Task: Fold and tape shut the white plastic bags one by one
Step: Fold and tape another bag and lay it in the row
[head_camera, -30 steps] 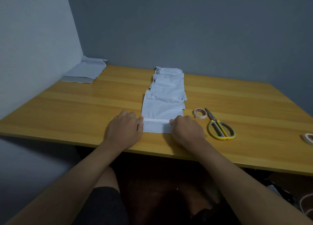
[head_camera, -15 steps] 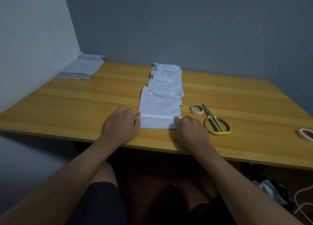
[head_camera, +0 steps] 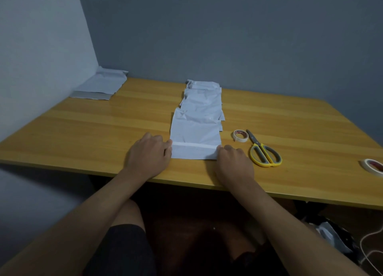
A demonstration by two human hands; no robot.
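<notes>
Nearest bag [head_camera: 195, 138]: white, flat on the table [head_camera: 83, 134] close to its front edge, its near end folded up into a strip with a bright crease line across it.
Left hand [head_camera: 148, 156]: palm down on the table, touching the left end of the nearest bag's folded strip; fingers bent, and whether they pinch the edge I cannot tell.
Right hand [head_camera: 234, 163]: palm down, fingers curled, fingertips at the right end of that strip; a pinch cannot be told.
Other bags [head_camera: 202, 101]: overlapping in a row just behind the nearest bag.
Bag pile [head_camera: 102, 83]: far left of the nearest bag, in the wall corner.
Tape roll [head_camera: 240, 135]: just right of the nearest bag.
Scissors [head_camera: 263, 151]: touching the tape roll's right side, yellow handles toward the person.
Second tape roll [head_camera: 373, 166]: far right of the nearest bag.
</notes>
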